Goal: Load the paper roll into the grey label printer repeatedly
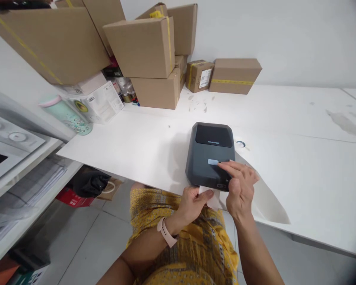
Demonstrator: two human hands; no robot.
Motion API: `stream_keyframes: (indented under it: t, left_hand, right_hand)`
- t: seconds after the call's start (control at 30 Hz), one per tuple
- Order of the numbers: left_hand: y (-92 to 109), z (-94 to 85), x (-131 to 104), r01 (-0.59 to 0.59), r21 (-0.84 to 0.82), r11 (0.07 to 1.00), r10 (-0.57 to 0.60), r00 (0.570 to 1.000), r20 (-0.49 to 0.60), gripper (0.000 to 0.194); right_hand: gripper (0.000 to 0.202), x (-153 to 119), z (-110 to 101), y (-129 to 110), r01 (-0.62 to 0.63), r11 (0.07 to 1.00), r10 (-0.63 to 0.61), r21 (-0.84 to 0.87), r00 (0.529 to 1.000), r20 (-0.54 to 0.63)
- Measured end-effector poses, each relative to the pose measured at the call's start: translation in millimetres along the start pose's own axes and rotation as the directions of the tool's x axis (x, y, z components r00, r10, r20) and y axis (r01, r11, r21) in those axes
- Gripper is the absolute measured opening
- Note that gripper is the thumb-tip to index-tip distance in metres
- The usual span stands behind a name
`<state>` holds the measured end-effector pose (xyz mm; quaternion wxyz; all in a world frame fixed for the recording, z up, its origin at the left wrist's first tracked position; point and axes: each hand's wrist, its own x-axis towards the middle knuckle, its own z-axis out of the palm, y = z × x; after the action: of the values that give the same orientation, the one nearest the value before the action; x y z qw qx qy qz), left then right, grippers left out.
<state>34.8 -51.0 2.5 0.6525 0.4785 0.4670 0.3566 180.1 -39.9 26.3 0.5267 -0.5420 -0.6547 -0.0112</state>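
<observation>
A dark grey label printer [211,156] stands near the front edge of the white table. A strip of white label paper [214,198] sticks out of its front side. My left hand [194,202] pinches this paper between thumb and fingers, just below the printer, and wears a pink wristband. My right hand [241,182] rests over the printer's right front part. Its fingers are stretched out, with the fingertips at the pale blue window [213,162] on the lid. Nothing shows in that hand.
Cardboard boxes [139,49] are stacked at the back left, and two smaller ones, including a long box [235,76], stand against the wall. A mint-green bottle [67,114] stands by a white box [102,105]. A microwave [10,138] is on a shelf at left.
</observation>
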Motion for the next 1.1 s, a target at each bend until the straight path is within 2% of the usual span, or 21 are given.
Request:
stream_keyframes:
  t: [0.07, 0.17, 0.23, 0.27, 0.3, 0.33, 0.43, 0.47, 0.5, 0.53, 0.63, 0.7, 0.8, 0.9, 1.0, 1.03, 1.1]
  left_hand:
    - [-2.7, -1.6, 0.6, -0.044, 0.055, 0.998, 0.044, 0.999, 0.001, 0.061]
    - [-7.5, -4.7, -4.0, -0.073, 0.126, 0.989, 0.072, 0.997, 0.012, 0.060]
    - [-10.7, -8.1, -9.2, -0.144, 0.185, 0.972, 0.154, 0.987, -0.042, 0.059]
    - [-11.3, -10.4, -11.6, -0.205, 0.214, 0.955, 0.229, 0.968, -0.097, 0.058]
    - [-10.6, -13.0, -13.3, -0.276, 0.241, 0.930, 0.320, 0.933, -0.164, 0.055]
    - [-8.3, -15.8, -14.0, -0.354, 0.263, 0.897, 0.416, 0.878, -0.236, 0.052]
    - [7.4, -23.9, -8.2, -0.534, 0.319, 0.783, 0.622, 0.685, -0.381, 0.040]
    - [14.3, -26.0, -4.6, -0.560, 0.343, 0.754, 0.656, 0.645, -0.392, 0.033]
    - [20.9, -27.8, -0.8, -0.568, 0.365, 0.738, 0.675, 0.631, -0.383, 0.025]
    - [26.6, -29.2, 2.5, -0.560, 0.379, 0.737, 0.675, 0.648, -0.354, 0.024]
    - [35.2, -31.4, 7.4, -0.501, 0.361, 0.786, 0.594, 0.775, -0.218, 0.047]
    - [35.4, -32.0, 7.0, -0.481, 0.335, 0.810, 0.550, 0.822, -0.151, 0.052]
    - [38.6, -33.7, 8.0, -0.506, 0.312, 0.804, 0.565, 0.814, -0.138, 0.054]
    - [52.0, -36.8, 21.0, -0.564, 0.232, 0.792, 0.603, 0.783, -0.154, 0.051]
    - [68.3, -41.0, 47.7, -0.628, 0.115, 0.770, 0.638, 0.748, -0.182, 0.050]
    - [71.9, -42.5, 58.1, -0.627, 0.095, 0.773, 0.633, 0.750, -0.195, 0.050]
    - [74.4, -45.4, 77.8, -0.560, 0.121, 0.820, 0.572, 0.793, -0.210, 0.050]
  right_hand:
    - [0.044, 5.3, -3.7, -3.4, 0.034, 0.996, -0.027, -0.086, 0.997, 0.077]
    - [0.042, 14.4, -8.6, -9.8, 0.091, 0.971, -0.065, -0.222, 0.990, 0.123]
    - [0.038, 22.1, -10.9, -13.9, 0.137, 0.946, -0.092, -0.295, 0.983, 0.159]
    - [0.036, 26.2, -11.5, -15.3, 0.162, 0.937, -0.106, -0.308, 0.976, 0.191]
    - [0.033, 30.2, -11.5, -15.9, 0.183, 0.934, -0.117, -0.306, 0.968, 0.222]
    - [0.031, 33.4, -11.0, -15.5, 0.199, 0.936, -0.127, -0.290, 0.960, 0.249]
    - [0.025, 34.3, -8.3, -9.6, 0.193, 0.955, -0.127, -0.225, 0.952, 0.278]
    - [0.023, 30.8, -7.6, -6.5, 0.178, 0.962, -0.120, -0.206, 0.957, 0.266]
    - [0.022, 25.4, -7.2, -3.1, 0.155, 0.971, -0.107, -0.181, 0.962, 0.249]
    - [0.023, 18.4, -7.1, 0.5, 0.121, 0.982, -0.085, -0.144, 0.968, 0.234]
    - [0.042, -6.5, -8.1, 9.6, -0.074, 0.997, 0.068, 0.028, 0.978, 0.196]
    - [0.055, -19.8, -9.4, 12.1, -0.220, 0.968, 0.198, 0.122, 0.966, 0.169]
    - [0.061, -23.8, -12.4, 9.9, -0.313, 0.937, 0.291, 0.156, 0.945, 0.148]
    - [0.066, -3.2, -16.6, 7.7, -0.273, 0.950, 0.250, 0.152, 0.956, 0.154]
    - [0.068, 40.4, -21.1, 8.6, -0.127, 0.990, 0.119, 0.054, 0.985, 0.127]
    - [0.068, 58.6, -22.3, 8.9, -0.069, 0.998, 0.067, 0.007, 0.992, 0.109]
    - [0.066, 97.6, -23.4, 8.5, 0.011, 0.998, -0.007, -0.056, 0.997, 0.072]
